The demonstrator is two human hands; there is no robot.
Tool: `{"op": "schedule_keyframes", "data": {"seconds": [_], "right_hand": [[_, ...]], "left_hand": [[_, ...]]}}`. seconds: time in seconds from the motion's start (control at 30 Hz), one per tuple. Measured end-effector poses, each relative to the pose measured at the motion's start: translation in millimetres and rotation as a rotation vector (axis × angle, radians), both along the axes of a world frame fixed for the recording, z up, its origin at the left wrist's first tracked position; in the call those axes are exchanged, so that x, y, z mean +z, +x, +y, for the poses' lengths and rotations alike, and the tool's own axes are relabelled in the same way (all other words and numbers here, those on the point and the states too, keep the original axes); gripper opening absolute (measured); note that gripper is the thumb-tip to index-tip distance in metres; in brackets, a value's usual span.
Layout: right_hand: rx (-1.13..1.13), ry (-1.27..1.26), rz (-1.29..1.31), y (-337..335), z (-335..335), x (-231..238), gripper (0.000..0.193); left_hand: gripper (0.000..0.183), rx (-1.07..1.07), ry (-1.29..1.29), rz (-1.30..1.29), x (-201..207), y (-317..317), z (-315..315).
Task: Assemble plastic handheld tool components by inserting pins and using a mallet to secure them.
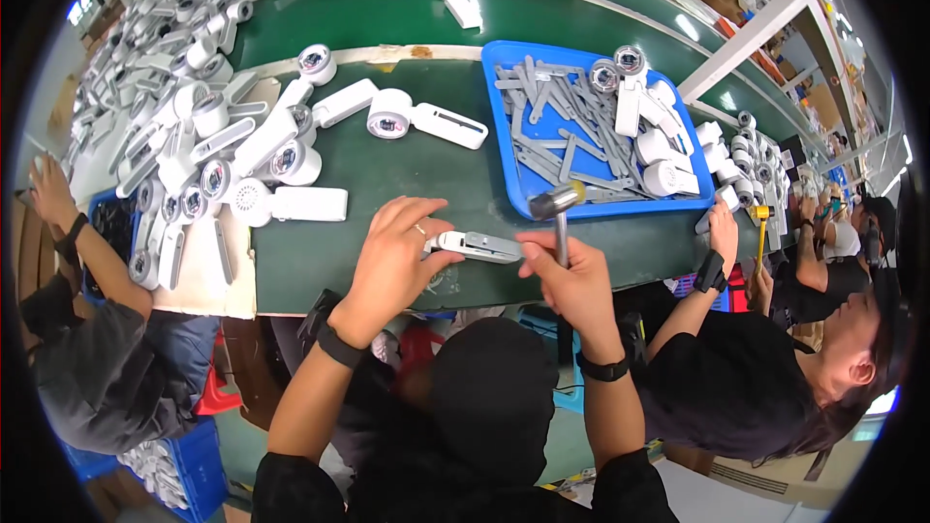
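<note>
Near the front edge of the green table, my left hand [389,257] is closed round one end of a white handheld fan part [484,246]. A long grey strip runs along the part's upper face. My right hand [573,281] grips a hammer [562,228], its metal head raised above the fist and its lower handle largely hidden. The right fingertips are at the other end of the white part; whether they touch it I cannot tell. Just beyond my hands lies another white fan [426,121] with a round head.
A blue tray [496,121] of grey strips and white fans stands beyond my right hand. Many white fans [184,136] are heaped at left, partly over cardboard [237,276]. A co-worker at right holds a yellow-headed hammer [762,223]; another person's arm [97,242] is at left.
</note>
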State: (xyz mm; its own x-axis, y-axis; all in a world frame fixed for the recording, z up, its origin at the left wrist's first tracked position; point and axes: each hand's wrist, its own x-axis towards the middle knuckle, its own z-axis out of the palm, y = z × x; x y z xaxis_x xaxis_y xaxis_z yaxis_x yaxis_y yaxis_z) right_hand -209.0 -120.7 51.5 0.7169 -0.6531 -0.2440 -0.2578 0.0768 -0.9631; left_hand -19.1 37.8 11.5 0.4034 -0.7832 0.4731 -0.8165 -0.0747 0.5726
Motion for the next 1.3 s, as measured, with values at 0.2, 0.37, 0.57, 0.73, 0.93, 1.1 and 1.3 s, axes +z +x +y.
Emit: {"op": "schedule_keyframes", "data": {"seconds": [0.2,0.37,0.57,0.73,0.93,1.1,1.3], "right_hand": [[0.05,-0.078,0.078,23.8,8.4,-20.6,0.021],[0.079,-0.191,0.113,18.6,1.3,-15.1,0.019],[0.106,-0.222,0.202,25.2,-0.9,-11.0,0.018],[0.143,-0.208,0.318,29.9,-3.7,6.6,0.023],[0.182,-0.113,0.437,24.3,-11.5,6.3,0.033],[0.137,0.202,0.334,22.6,-24.4,-11.2,0.035],[0.152,0.405,0.215,24.5,-22.1,-11.5,0.036]], "left_hand": [[0.035,0.002,-0.067,0.069,-15.3,3.5,0.6],[0.036,0.004,-0.081,0.06,-5.9,-0.9,-3.4],[0.035,-0.054,-0.139,-0.066,-22.0,7.4,-3.2],[0.032,-0.104,-0.098,-0.243,-10.9,12.2,-3.0],[0.032,-0.139,-0.123,-0.263,-13.9,13.3,-4.1],[0.029,-0.163,-0.111,-0.249,-17.5,14.8,-6.0],[0.029,-0.151,-0.101,-0.27,-18.2,16.6,-6.5]]}}
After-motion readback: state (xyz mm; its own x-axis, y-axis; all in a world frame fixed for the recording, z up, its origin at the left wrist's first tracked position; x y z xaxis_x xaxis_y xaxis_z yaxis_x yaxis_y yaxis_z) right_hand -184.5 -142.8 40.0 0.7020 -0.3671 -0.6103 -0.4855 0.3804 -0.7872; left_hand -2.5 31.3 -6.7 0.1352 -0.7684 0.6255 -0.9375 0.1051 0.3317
